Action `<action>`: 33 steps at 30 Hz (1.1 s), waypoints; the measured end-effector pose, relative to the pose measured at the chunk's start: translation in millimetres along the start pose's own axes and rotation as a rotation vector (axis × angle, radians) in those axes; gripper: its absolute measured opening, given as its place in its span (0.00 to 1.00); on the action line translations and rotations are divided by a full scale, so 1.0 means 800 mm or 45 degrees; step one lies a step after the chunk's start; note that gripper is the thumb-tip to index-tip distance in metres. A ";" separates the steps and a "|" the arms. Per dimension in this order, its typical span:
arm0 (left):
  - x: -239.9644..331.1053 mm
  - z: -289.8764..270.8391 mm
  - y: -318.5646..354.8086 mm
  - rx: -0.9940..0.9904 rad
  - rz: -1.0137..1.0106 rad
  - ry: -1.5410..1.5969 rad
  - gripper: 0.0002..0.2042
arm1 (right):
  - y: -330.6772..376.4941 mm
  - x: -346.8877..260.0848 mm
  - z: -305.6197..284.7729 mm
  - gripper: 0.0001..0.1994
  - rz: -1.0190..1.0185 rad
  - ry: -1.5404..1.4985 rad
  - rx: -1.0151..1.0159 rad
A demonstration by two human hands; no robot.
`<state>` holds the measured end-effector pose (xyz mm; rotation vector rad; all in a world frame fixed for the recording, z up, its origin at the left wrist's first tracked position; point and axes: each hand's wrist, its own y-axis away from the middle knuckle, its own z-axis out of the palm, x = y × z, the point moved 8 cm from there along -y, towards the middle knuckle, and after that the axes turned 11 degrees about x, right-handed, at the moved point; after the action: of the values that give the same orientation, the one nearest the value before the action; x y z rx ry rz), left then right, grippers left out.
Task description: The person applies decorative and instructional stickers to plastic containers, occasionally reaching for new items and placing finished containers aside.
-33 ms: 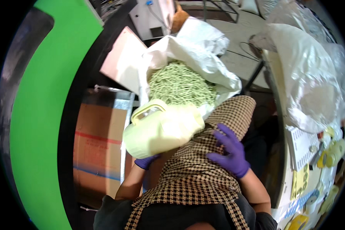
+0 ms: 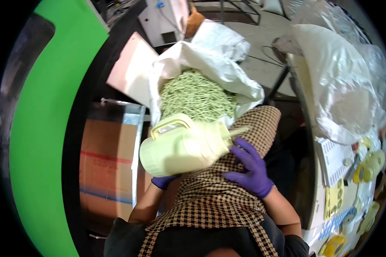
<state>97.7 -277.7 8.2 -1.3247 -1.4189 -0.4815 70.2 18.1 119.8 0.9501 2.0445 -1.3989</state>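
A pale yellow plastic jug (image 2: pixel 176 150) with a loop handle lies tilted on its side above my lap, its mouth end toward the right. My left hand (image 2: pixel 164 181), in a purple glove, holds it from below; the jug hides most of those fingers. A thin pale strip (image 2: pixel 240 131) sticks out at the mouth end, somewhat blurred. Close to that end is my right hand (image 2: pixel 252 171), also gloved in purple, with fingers spread and nothing visible in it. A checked brown and black apron (image 2: pixel 227 188) covers my lap beneath both.
Ahead stands an open white sack (image 2: pixel 244 85) full of light green stick-like pieces (image 2: pixel 197 96). A cardboard box (image 2: pixel 105 171) is at left, beside a green panel (image 2: pixel 38 141). The right-hand table (image 2: pixel 315 205) bears papers, yellow parts and a clear plastic bag (image 2: pixel 339 81).
My right hand has moved left, nearer the jug's mouth end. The jug has turned a little, and a pale strip now shows there. The whole view has shifted slightly.
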 end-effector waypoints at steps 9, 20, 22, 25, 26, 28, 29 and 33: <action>-0.023 0.130 -0.040 -0.547 -0.072 0.246 0.26 | 0.047 0.063 -0.017 0.32 0.418 0.213 -0.174; -0.110 0.219 -0.024 -0.412 -1.903 1.969 0.25 | -0.054 0.076 -0.059 0.28 0.241 0.213 -0.039; -0.097 0.216 -0.036 -0.297 -1.806 1.766 0.30 | -0.054 0.074 -0.060 0.19 0.081 0.569 0.028; -0.116 0.127 -0.064 0.185 -0.789 0.789 0.39 | -0.059 0.066 -0.058 0.16 0.091 0.843 -0.053; -0.054 0.101 -0.073 0.199 -0.243 0.464 0.45 | -0.056 0.073 -0.054 0.17 0.037 0.867 -0.079; 0.084 0.106 -0.079 -0.042 0.309 0.003 0.53 | -0.047 0.076 -0.041 0.17 -0.062 0.912 -0.102; 0.141 0.121 -0.069 -0.161 0.574 -0.226 0.57 | -0.043 0.072 -0.025 0.16 -0.112 0.934 -0.104; 0.162 0.182 -0.073 -0.315 0.553 -0.499 0.58 | -0.031 0.055 0.038 0.19 -0.097 0.899 -0.289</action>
<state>11.6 -114.3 93.3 -1.9507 -1.3512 -0.1086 23.1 -4.0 92.6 1.4114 2.6910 -0.8961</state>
